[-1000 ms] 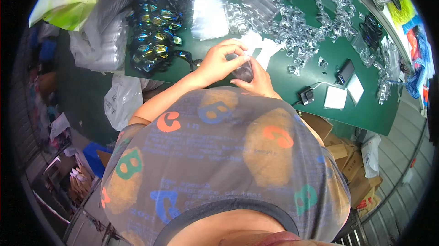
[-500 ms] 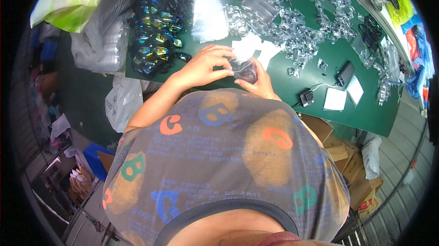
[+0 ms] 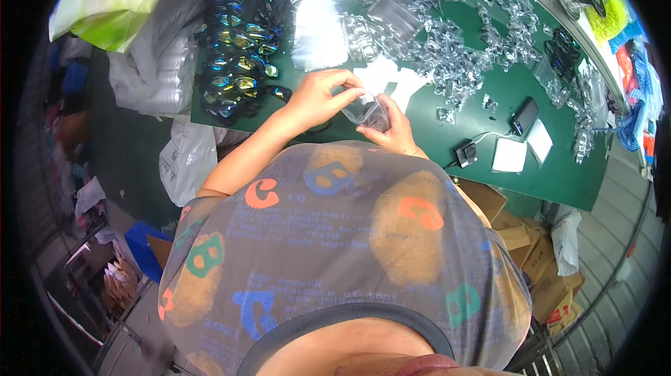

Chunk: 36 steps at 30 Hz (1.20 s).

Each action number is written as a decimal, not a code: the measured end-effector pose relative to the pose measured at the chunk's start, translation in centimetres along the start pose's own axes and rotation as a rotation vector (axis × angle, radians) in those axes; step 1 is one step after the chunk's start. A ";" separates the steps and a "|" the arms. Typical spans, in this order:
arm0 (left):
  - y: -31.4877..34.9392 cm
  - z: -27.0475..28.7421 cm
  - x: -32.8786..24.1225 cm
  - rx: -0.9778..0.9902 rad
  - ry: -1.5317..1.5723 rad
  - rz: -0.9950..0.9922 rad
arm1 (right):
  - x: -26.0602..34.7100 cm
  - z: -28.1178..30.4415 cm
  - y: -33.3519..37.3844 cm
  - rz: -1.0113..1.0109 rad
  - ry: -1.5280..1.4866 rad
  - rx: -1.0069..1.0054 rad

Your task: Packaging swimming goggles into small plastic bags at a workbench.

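Note:
A small clear plastic bag [image 3: 378,119] with something dark inside sits in my right hand [image 3: 398,131], whose fingers and thumb grip it from the side. The fingertips of my left hand [image 3: 323,100] are pinched together at the bag's open mouth. A small pale bit shows at those fingertips, too small to name. White paper slips [image 3: 412,84] lie on the green table [image 3: 426,149] just beyond the bag. Left of my left hand is a long heap of dark swim goggles [image 3: 241,61] with shiny mirrored lenses.
Many small clear plastic pieces [image 3: 447,47] cover the far right of the table. Flat clear bags [image 3: 320,33] lie at the back. On the right are a black adapter [image 3: 465,153], a black box-shaped device [image 3: 525,114] and white pads [image 3: 510,155]. Cardboard boxes [image 3: 542,257] stand below.
My left hand has drawn back slightly, and its fingers have closed into a pinch at the bag's mouth. The bag has tilted and sits a little lower in my right hand.

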<state>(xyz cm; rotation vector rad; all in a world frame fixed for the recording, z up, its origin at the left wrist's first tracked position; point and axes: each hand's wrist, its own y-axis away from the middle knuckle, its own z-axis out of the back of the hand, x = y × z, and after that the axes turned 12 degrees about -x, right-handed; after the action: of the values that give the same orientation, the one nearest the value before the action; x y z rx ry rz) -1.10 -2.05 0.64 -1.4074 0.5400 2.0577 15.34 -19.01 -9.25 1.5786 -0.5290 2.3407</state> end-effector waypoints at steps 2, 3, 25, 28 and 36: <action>0.5 0.2 -0.4 -0.122 0.058 -0.009 | -0.2 0.0 -0.1 -0.054 -0.011 0.051; 0.7 0.4 -0.1 -0.140 0.139 -0.084 | -0.8 -0.4 0.2 -0.130 -0.080 0.011; 2.0 -2.0 0.8 0.021 -0.103 -0.230 | 2.9 2.8 -2.6 -0.071 -0.148 -0.004; 1.8 -2.1 0.6 0.022 -0.118 -0.278 | 3.6 3.5 -3.0 -0.084 -0.135 0.015; 0.8 -2.0 0.0 0.130 -0.101 -0.242 | 4.0 3.8 -3.1 -0.100 -0.154 0.002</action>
<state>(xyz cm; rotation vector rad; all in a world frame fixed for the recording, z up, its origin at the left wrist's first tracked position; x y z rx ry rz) -0.21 -3.86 -0.12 -1.2223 0.4298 1.8548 18.34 -17.83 -3.81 1.7531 -0.4691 2.1598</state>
